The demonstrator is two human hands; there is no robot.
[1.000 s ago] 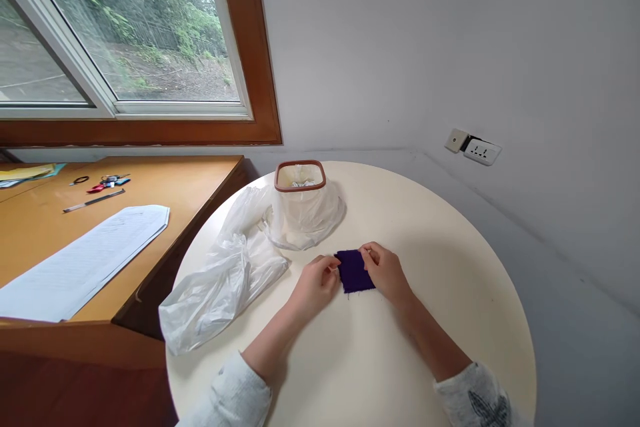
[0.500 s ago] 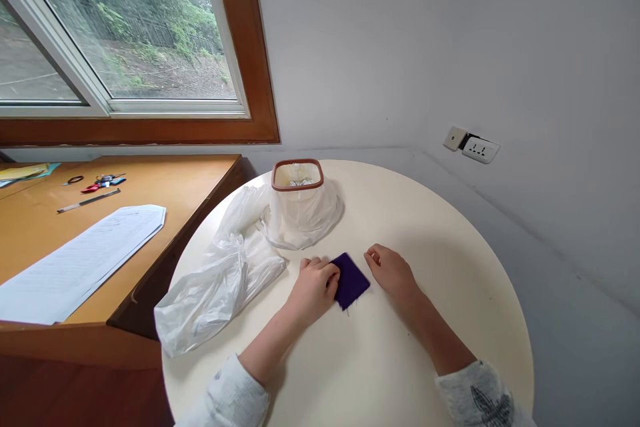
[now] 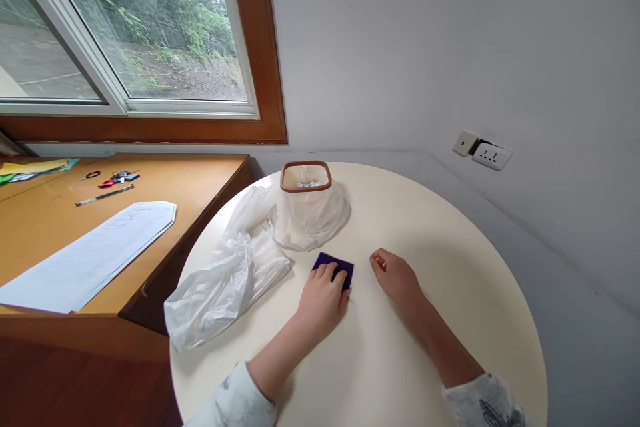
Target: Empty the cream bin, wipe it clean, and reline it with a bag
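A small dark purple cloth (image 3: 336, 263) lies flat on the round cream table (image 3: 450, 320). My left hand (image 3: 323, 297) rests palm down on top of it, covering its near half. Only the cloth's far edge and right corner show past my fingers. My right hand (image 3: 397, 276) lies on the table just to the right of the cloth, fingers loosely curled, holding nothing and not touching the cloth.
A small bin with a brown rim (image 3: 305, 177) and white liner stands behind the cloth. A crumpled white plastic bag (image 3: 227, 280) lies to its left. A wooden desk (image 3: 50, 227) with papers (image 3: 95, 253), a pen and keys adjoins the table. A wall socket (image 3: 492, 155) is at right.
My right hand let go of the purple cloth and drew back to the right. My left hand slid the cloth leftward and now lies flat on it.
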